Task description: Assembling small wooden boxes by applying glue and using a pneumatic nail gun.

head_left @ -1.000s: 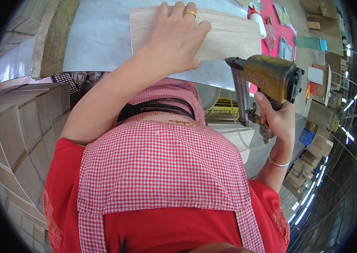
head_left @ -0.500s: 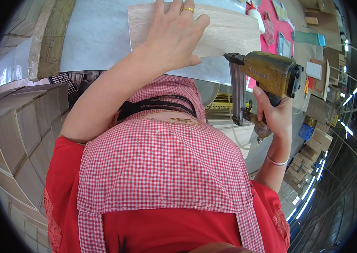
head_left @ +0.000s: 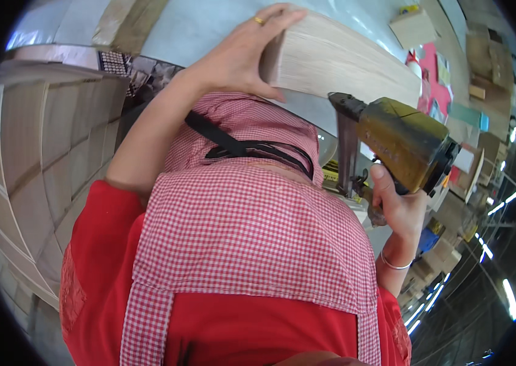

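Note:
My left hand [head_left: 242, 55] spans the left end of a long, pale wooden box [head_left: 343, 58], with fingers over its far edge and thumb by its near edge. A dark side shows at that end; the inside of the box is mostly hidden. In my right hand [head_left: 397, 198] is a pneumatic nail gun [head_left: 401, 140] with a worn yellow-brown body, gripped by its handle. Its dark nose points left, close to the box's near edge. The slim magazine hangs below the nose.
A light worktable [head_left: 194, 27] lies under the box. To the right are a small cardboard box [head_left: 413, 27], a pink sheet [head_left: 435, 79] and a white bottle with a red tip [head_left: 414, 64]. Stacked wooden boxes [head_left: 26, 134] stand at the left.
The flat-lying wooden piece now shows as a turned box with a visible end. My left hand has shifted from its top to its left end. The nail gun has moved slightly right and down.

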Available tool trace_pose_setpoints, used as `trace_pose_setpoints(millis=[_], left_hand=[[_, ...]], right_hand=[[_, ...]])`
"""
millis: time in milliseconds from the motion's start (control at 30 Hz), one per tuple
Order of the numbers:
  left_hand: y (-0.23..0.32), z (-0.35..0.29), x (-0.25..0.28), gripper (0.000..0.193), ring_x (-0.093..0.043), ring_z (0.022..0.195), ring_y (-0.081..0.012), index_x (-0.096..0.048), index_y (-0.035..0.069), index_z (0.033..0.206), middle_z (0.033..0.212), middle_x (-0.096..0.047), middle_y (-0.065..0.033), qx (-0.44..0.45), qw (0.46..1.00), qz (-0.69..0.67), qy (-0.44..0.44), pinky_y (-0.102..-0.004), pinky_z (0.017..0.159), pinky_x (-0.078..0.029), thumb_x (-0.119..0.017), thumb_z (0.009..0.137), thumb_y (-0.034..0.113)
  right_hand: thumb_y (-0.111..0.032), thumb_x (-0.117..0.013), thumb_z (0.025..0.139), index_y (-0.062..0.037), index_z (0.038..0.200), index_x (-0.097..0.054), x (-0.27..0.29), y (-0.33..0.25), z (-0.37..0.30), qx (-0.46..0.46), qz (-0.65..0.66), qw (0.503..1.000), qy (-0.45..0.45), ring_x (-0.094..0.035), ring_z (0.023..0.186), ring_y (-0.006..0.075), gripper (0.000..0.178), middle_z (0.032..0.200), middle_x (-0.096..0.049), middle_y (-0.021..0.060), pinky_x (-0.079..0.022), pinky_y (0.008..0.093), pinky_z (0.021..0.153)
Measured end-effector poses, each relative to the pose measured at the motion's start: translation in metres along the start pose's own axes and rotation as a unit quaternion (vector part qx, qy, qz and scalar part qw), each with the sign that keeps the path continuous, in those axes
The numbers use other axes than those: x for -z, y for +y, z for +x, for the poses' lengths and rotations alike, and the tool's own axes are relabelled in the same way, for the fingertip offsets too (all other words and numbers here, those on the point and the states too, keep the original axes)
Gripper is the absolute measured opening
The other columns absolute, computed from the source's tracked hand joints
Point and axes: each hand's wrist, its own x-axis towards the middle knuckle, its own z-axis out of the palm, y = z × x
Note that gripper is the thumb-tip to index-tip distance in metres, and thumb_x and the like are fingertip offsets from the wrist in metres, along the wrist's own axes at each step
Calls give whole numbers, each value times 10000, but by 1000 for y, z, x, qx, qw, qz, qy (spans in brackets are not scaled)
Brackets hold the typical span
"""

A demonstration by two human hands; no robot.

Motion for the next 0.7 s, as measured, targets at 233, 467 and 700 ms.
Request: trace_pose_setpoints(millis=[233,467,700], left_hand=[[-7,0,-7,1204,-416,1359,-375,-323,214,1528,1525,-346,-190,10,1000,17,21,-464,1118,-363,-930,491,288],[-8,-2,-8,1200,-468,1307,-388,-343,227,1518,1517,-352,-212,-6,999,13,43,-464,1096,-377,-932,476,301],[-9,-2,-10,1166,-521,1202,-372,-383,237,1496,1421,-427,-214,-26,997,25,74,-454,1049,-406,-933,474,348]], right_hand=[[-171,-783,871,15,1118,-648,-24,-23,10,29,2,997,-75,-569,689,99,337,891,-663,41,-449,247,594],[-81,-788,855,35,1203,-613,-33,-28,6,3,-1,996,-89,-645,972,163,406,1118,-696,99,-522,301,848],[-229,-778,887,6,1100,-659,-41,-27,1,6,-5,999,-40,-535,533,73,338,750,-642,19,-412,226,457]])
